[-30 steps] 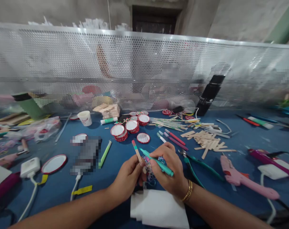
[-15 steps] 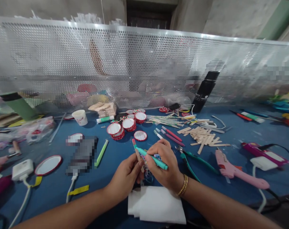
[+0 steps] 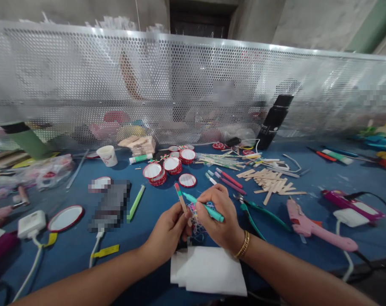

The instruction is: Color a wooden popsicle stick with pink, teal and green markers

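My left hand (image 3: pixel 170 229) grips a wooden craft stick (image 3: pixel 182 200) near its lower end. The stick stands tilted, its top coloured red with a green band below. In my right hand (image 3: pixel 219 219) is a teal marker (image 3: pixel 212 211), held like a pen, its tip pointing left close to the green band. Whether the tip touches the stick I cannot tell. Behind the hands lies a tangle of coloured thread (image 3: pixel 197 229), partly hidden. A folded white cloth or paper (image 3: pixel 212 272) lies on the blue table just below my wrists.
Red-rimmed discs (image 3: pixel 172 165) are stacked ahead. Several markers (image 3: pixel 228 178), loose craft sticks (image 3: pixel 274 183), green-handled pliers (image 3: pixel 252 214) and a pink glue gun (image 3: pixel 317 231) lie to the right. On the left are a phone (image 3: pixel 112 206) and a paper cup (image 3: pixel 107 156). A perforated metal screen (image 3: pixel 193 85) stands behind.
The marker's tip has drawn slightly away from the stick, to the right. A green band now shows clearly below the red end. Both hands keep their holds.
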Motion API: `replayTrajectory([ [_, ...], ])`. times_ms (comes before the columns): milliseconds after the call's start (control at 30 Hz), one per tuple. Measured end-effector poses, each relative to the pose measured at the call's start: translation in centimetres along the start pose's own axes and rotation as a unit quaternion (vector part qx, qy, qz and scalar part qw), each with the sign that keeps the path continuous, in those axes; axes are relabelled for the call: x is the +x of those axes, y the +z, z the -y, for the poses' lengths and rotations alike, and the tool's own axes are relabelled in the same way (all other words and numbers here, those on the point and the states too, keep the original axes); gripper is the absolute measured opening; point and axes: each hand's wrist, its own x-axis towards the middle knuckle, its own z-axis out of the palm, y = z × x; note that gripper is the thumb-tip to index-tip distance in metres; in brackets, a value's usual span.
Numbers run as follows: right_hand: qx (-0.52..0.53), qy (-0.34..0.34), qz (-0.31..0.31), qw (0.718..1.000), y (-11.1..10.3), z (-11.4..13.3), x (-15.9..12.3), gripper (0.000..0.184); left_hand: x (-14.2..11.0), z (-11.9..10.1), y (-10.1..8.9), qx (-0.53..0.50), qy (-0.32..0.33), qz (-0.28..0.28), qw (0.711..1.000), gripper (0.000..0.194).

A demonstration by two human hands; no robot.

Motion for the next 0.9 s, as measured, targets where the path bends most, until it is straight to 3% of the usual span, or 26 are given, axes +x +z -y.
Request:
replayTrajectory([
  [900, 0.002, -0.012, -0.012, 1.000, 0.02, 0.08, 0.00, 0.012, -0.12, -0.07, 0.00, -0.008, -0.006, -0.004, 1.000, 0.034],
])
